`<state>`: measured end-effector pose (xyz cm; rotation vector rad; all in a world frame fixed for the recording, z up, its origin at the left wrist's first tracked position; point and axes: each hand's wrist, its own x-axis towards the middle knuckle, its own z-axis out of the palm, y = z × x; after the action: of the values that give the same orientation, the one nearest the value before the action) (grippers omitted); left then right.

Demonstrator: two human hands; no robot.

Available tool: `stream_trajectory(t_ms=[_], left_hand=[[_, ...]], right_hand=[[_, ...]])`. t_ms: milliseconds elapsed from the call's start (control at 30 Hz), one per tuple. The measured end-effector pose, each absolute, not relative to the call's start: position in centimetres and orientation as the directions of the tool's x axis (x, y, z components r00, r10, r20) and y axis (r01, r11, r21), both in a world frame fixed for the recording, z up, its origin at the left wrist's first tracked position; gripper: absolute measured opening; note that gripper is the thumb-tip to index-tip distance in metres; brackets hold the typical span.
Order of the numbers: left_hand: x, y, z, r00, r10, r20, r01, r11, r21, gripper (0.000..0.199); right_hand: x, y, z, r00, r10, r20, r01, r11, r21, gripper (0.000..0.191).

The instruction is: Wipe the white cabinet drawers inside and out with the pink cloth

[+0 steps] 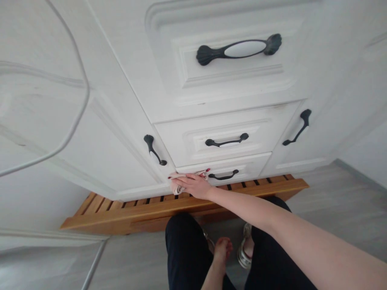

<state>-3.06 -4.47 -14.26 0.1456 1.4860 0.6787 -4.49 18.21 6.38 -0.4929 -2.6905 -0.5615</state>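
Observation:
My right hand (191, 185) reaches down and presses a white cloth with red marks (178, 189) flat against the left end of the bottom drawer (252, 166) of a white cabinet. Just right of my fingers is the drawer's black handle (223, 175). My left hand (223, 249) hangs loose between my knees, fingers pointing down, holding nothing. Two more drawers sit above, the middle drawer (181, 141) and the top drawer (136, 60), each with a black handle.
White cabinet doors with black handles flank the drawers, a left door (99, 153) and a right door (326, 121). A slatted wooden platform (145, 211) lies on the grey floor against the cabinet base. A white cable (79, 110) loops across the left door. My sandalled foot (245, 251) stands below.

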Motion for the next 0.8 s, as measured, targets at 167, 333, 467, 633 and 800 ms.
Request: stream_trajectory(t_ms=[167, 333, 467, 633, 800], left_hand=[[-3.2, -4.5, -14.8, -0.062, 0.507, -0.86, -0.331, 0.802, 0.497, 0.014], [-3.3, -4.7, -14.9, -0.063, 0.513, -0.856, -0.324, 0.801, 0.504, 0.014], [-3.6, -4.8, -14.6, -0.076, 0.529, -0.845, -0.34, 0.783, 0.521, 0.014], [-3.3, -4.9, -14.3, -0.077, 0.533, -0.843, -0.355, 0.775, 0.522, 0.015], [-2.8, -4.6, -12.1, -0.068, 0.571, -0.818, -0.379, 0.744, 0.55, 0.021]], right_hand=[[-2.8, 18.5, 4.5, -0.94, 0.171, 0.297, 0.273, 0.897, 0.348, 0.049], [-0.1, 19.3, 2.7, -0.959, 0.112, 0.259, 0.172, 0.96, 0.221, 0.041], [5.9, 19.5, 1.8, -0.947, 0.146, 0.286, 0.204, 0.962, 0.182, 0.042], [15.9, 19.8, 3.1, -0.942, 0.149, 0.301, 0.208, 0.962, 0.175, 0.053], [23.2, 20.1, 5.6, -0.949, 0.144, 0.28, 0.204, 0.958, 0.202, 0.052]])
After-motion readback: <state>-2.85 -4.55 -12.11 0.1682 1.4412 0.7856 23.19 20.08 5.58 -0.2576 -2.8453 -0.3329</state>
